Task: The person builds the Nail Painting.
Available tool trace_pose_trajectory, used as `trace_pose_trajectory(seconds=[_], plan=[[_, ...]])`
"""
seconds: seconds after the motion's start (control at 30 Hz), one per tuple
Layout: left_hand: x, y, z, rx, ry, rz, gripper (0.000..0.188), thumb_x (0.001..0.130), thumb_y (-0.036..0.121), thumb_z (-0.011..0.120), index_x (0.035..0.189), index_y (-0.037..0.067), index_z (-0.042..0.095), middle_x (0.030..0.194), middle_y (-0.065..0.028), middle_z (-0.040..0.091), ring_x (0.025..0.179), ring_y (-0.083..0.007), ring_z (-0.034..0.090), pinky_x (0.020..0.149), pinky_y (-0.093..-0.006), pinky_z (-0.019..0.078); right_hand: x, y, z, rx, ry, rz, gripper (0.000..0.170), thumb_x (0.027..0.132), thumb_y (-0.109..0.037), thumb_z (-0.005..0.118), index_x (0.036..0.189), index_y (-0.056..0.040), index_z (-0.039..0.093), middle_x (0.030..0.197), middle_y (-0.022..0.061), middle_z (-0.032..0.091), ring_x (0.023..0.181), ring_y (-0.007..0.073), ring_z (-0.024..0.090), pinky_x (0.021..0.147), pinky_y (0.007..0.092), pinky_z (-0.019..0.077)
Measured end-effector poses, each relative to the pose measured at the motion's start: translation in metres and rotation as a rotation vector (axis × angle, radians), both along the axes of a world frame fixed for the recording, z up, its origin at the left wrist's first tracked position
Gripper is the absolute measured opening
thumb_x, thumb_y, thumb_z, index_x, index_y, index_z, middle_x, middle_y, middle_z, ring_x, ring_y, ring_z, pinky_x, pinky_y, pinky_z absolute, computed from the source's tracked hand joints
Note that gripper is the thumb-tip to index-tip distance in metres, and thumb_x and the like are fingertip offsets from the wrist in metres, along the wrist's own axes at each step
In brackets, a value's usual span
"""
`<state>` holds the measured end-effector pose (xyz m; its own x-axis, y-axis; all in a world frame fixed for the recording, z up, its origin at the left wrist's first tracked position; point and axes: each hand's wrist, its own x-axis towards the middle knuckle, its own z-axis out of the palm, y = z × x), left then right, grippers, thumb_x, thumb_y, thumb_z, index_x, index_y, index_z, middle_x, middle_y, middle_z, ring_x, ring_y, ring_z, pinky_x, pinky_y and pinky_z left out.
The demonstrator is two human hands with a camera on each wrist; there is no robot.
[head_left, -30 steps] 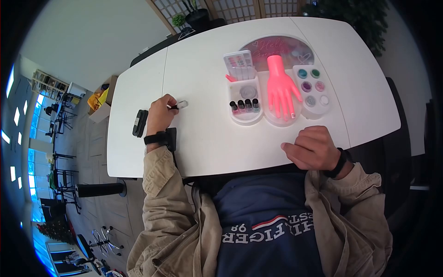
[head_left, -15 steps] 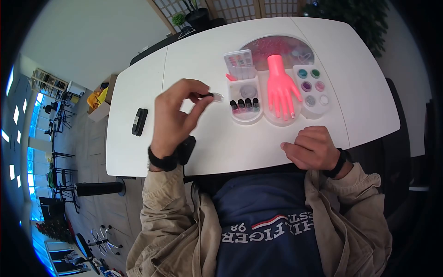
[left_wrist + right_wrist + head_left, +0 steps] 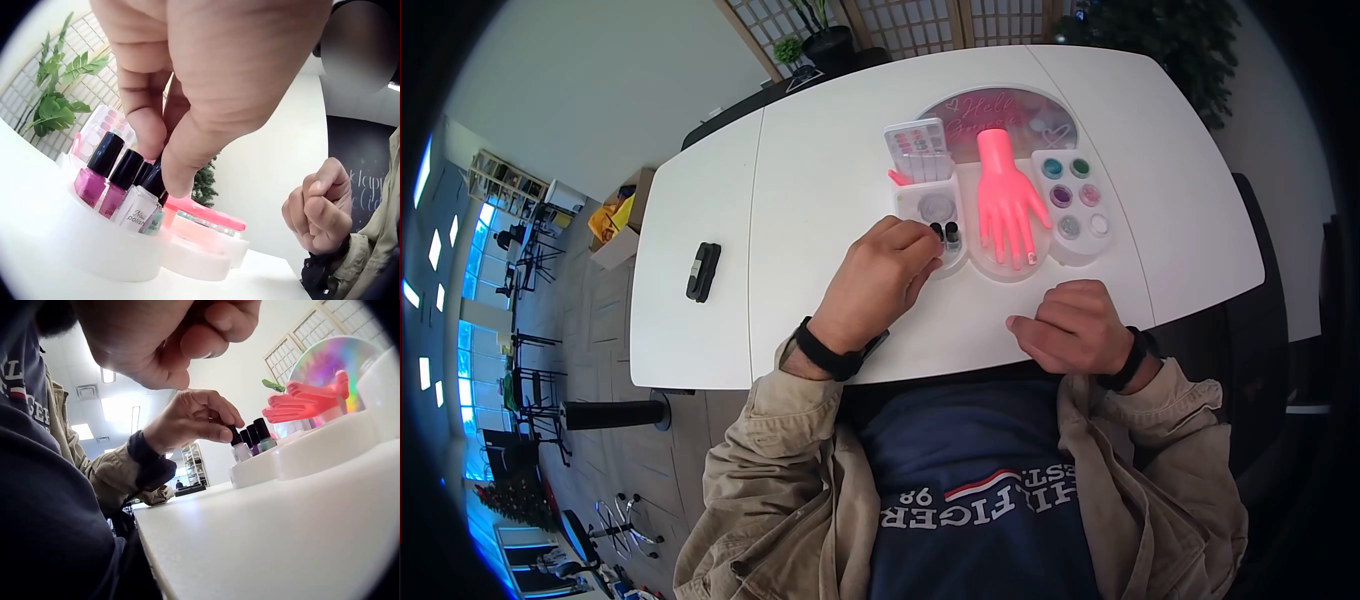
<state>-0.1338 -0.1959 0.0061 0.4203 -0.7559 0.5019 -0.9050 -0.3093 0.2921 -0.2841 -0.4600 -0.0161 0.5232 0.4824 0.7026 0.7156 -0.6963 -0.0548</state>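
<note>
My left hand (image 3: 875, 275) is at the front of a white tray (image 3: 112, 256), pinching the black cap of a white nail polish bottle (image 3: 136, 209) between thumb and fingers. The bottle stands in the tray's row, its label facing the left wrist camera. Beside it are pink nail polish bottles (image 3: 92, 184) and a pale green bottle (image 3: 267, 443), all black-capped. My right hand (image 3: 1072, 327) stays near the table's front edge, fingers loosely curled around nothing. A pink model hand (image 3: 1007, 200) lies palm down, fingers toward me, right of the bottles.
Small pots of coloured glitter (image 3: 1060, 196) fill the white tray's right part. An upright clear case of false nails (image 3: 918, 145) and a round mirror-like panel (image 3: 950, 115) stand behind. A black oblong object (image 3: 703, 272) lies on the white table (image 3: 820, 180) at left.
My left hand has carried the bottle from the table's left side, up and rightward, to the tray's row of bottles. The right hand has stayed in place.
</note>
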Motion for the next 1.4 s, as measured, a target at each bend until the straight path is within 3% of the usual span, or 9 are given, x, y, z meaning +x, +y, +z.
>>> trace_pose_trajectory(seconds=[0.47, 0.73, 0.93, 1.03, 1.07, 1.13, 1.4], plan=[[-0.009, 0.007, 0.013, -0.04, -0.004, 0.071, 0.014, 0.091, 0.008, 0.089, 0.097, 0.004, 0.077, 0.106, -0.0085, 0.077, 0.092, -0.0314, 0.077, 0.078, -0.0422, 0.0638, 0.0, 0.0, 0.002, 0.007, 0.007, 0.011, 0.026, 0.078, -0.003, 0.083, 0.102, -0.0107, 0.081, 0.071, -0.0005, 0.054, 0.057, 0.0177, 0.06, 0.05, 0.0341, 0.0461], [-0.046, 0.015, 0.03, -0.009, -0.009, -0.101, 0.016, 0.09, 0.011, 0.09, 0.097, 0.006, 0.076, 0.104, -0.0071, 0.074, 0.09, -0.0286, 0.075, 0.076, -0.0407, 0.0627, 0.0, 0.001, 0.004, -0.013, 0.027, 0.028, 0.026, 0.078, -0.005, 0.083, 0.104, -0.0113, 0.082, 0.071, -0.0007, 0.055, 0.057, 0.0176, 0.06, 0.05, 0.0353, 0.0447], [-0.074, 0.035, 0.018, 0.017, 0.093, -0.17, 0.014, 0.091, 0.013, 0.089, 0.099, 0.008, 0.079, 0.103, -0.0051, 0.076, 0.087, -0.0259, 0.075, 0.075, -0.0387, 0.062, -0.003, 0.002, 0.002, -0.036, 0.051, 0.029, 0.026, 0.081, -0.007, 0.085, 0.107, -0.012, 0.082, 0.073, -0.0012, 0.057, 0.06, 0.0168, 0.062, 0.054, 0.0341, 0.0476], [-0.09, 0.047, 0.002, 0.025, 0.198, -0.202, 0.012, 0.096, 0.017, 0.085, 0.098, 0.009, 0.077, 0.105, -0.0029, 0.073, 0.092, -0.0252, 0.073, 0.08, -0.0388, 0.0624, -0.003, 0.007, 0.006, -0.01, 0.045, 0.042, 0.025, 0.078, -0.002, 0.089, 0.099, -0.0114, 0.08, 0.069, -0.0005, 0.055, 0.056, 0.0176, 0.061, 0.051, 0.0342, 0.0468], [-0.095, 0.051, -0.002, 0.027, 0.219, -0.21, 0.012, 0.096, 0.018, 0.085, 0.098, 0.009, 0.077, 0.105, -0.0031, 0.074, 0.092, -0.0254, 0.073, 0.08, -0.0392, 0.0626, -0.006, 0.006, 0.005, -0.035, 0.069, 0.038, 0.027, 0.082, -0.006, 0.086, 0.108, -0.012, 0.082, 0.073, -0.0008, 0.059, 0.06, 0.0168, 0.063, 0.053, 0.0341, 0.0482], [-0.102, 0.057, -0.01, 0.037, 0.263, -0.229, 0.012, 0.097, 0.018, 0.084, 0.098, 0.008, 0.076, 0.104, -0.0033, 0.074, 0.093, -0.0258, 0.074, 0.081, -0.04, 0.0628, -0.007, 0.008, 0.006, -0.034, 0.062, 0.04, 0.028, 0.081, -0.006, 0.086, 0.108, -0.0119, 0.082, 0.073, -0.0009, 0.059, 0.059, 0.0167, 0.063, 0.052, 0.0339, 0.0482], [-0.1, 0.064, -0.023, 0.054, 0.279, -0.207, 0.013, 0.095, 0.016, 0.087, 0.102, 0.009, 0.08, 0.106, -0.005, 0.077, 0.093, -0.0262, 0.076, 0.082, -0.0398, 0.0637, -0.024, 0.025, 0.01, 0.008, 0.079, 0.007, 0.025, 0.08, -0.007, 0.09, 0.103, -0.0126, 0.082, 0.07, -0.0007, 0.057, 0.058, 0.0166, 0.062, 0.052, 0.0337, 0.0491]])
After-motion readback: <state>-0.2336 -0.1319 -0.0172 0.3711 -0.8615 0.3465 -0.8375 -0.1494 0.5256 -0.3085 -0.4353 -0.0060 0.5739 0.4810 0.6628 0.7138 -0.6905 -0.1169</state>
